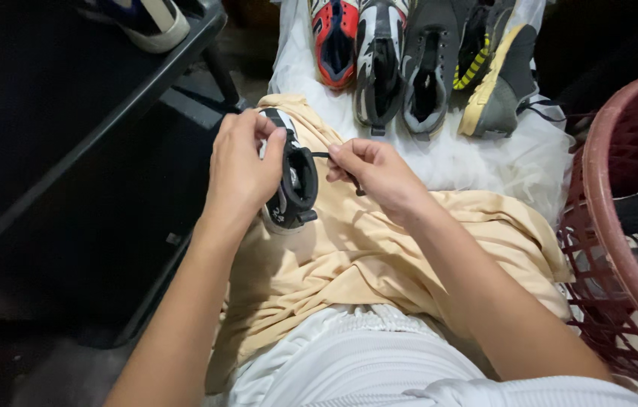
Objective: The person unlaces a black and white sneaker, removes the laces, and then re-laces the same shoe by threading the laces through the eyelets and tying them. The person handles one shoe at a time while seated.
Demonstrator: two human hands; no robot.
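My left hand (240, 166) grips a small black and white shoe (293, 188) from its left side, holding it over a pale yellow cloth (349, 256) on my lap. My right hand (375, 172) is pinched on a thin black lace (322, 155) that runs from the shoe's opening. The lace's loose end hangs below my right fingers. Most of the shoe's left side is hidden behind my left hand.
Several shoes lie in a row on white plastic sheeting (485, 151) ahead: a red one (334, 41), a grey and white one (379, 68), a grey one (428, 75). A red plastic basket (613, 218) stands at right. A dark shelf (108, 98) carrying a shoe (145, 19) is at left.
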